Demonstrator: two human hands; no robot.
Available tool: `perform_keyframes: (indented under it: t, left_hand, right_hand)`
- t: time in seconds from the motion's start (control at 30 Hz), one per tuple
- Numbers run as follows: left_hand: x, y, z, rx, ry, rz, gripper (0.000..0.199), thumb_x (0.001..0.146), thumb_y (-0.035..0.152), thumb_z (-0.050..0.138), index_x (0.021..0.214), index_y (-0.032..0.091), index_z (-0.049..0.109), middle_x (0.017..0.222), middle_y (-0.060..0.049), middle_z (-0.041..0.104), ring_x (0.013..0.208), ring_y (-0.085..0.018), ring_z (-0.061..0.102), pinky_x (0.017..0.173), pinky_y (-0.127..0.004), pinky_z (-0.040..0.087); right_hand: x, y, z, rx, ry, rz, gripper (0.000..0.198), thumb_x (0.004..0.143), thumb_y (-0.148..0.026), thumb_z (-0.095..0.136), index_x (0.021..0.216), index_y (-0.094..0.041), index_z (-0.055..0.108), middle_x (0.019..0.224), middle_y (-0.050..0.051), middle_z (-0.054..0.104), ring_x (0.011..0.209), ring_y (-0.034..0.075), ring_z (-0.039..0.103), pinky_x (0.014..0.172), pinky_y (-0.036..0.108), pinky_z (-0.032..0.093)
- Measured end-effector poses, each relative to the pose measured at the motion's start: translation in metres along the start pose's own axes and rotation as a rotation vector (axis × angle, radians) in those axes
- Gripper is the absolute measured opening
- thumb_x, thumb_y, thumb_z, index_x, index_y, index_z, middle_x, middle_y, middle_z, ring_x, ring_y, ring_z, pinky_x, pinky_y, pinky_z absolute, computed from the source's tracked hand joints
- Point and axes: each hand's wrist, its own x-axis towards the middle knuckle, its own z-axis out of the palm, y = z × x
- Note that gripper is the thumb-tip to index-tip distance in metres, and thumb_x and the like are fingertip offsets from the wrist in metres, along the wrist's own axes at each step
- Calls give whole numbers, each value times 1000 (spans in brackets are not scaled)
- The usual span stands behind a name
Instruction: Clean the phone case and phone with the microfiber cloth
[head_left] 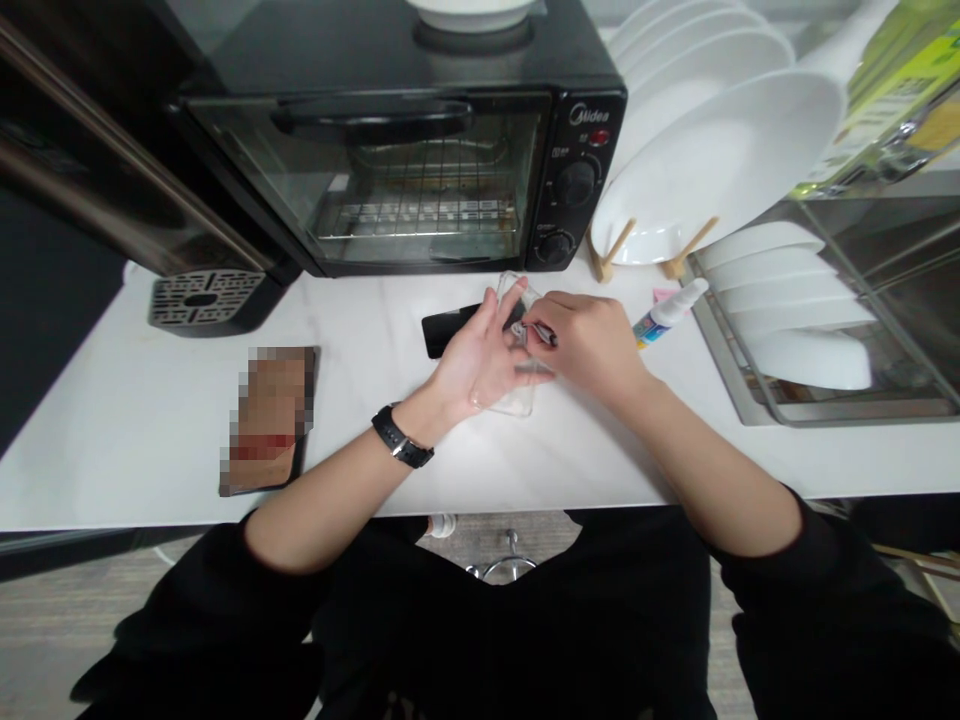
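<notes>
My left hand (480, 355) lies palm up over the counter with its fingers spread, a black watch (403, 437) on the wrist. Above its fingers, my right hand (589, 340) is closed in a pinch. A small whitish-grey thing (546, 333) shows at its fingertips; its kind I cannot make out. Beneath my hands rests a clear phone case (517, 402), partly covered by them. A black phone-like slab (442, 332) lies just beyond the left hand, its right end hidden. Right of my right hand is a white bottle (670, 312) with a blue label.
A black toaster oven (390, 180) stands at the back. Upright white plates (720, 160) fill a rack, with bowls (810, 350) in a drainer at right. A pixelated phone-shaped object (266, 420) lies left on the white counter (150, 430), near a drip tray (210, 298).
</notes>
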Motion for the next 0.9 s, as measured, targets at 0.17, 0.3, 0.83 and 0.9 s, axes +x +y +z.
perform_keyframes:
  t: [0.17,0.3,0.83,0.9]
  left_hand:
    - [0,-9,0,-33,-84,-81,64,115,67,36,172,38,43,114,-7,79,96,-26,75,120,-68,50]
    - [3,-12,-4,-9,-126,-148,63,115,67,30,162,30,53,106,-8,78,95,-28,77,113,-66,55]
    - [2,-4,1,-79,-77,-45,65,118,64,28,161,25,57,116,-10,82,106,-27,79,103,-46,61]
    - [1,-1,4,-105,-60,-3,61,119,60,28,167,29,51,105,-4,82,99,-23,79,101,-43,61]
  right_hand:
    - [2,0,3,-21,159,148,18,92,-15,65,98,-21,80,89,6,82,71,20,67,62,36,35]
    - [0,-9,6,150,247,220,12,94,-19,69,98,-20,80,85,5,80,72,20,67,65,35,42]
    - [1,-18,3,646,178,169,20,96,-22,72,112,-23,84,111,5,86,85,19,74,72,32,59]
    - [0,-20,2,660,156,140,18,96,-22,72,109,-24,84,109,4,86,82,17,72,71,30,58]
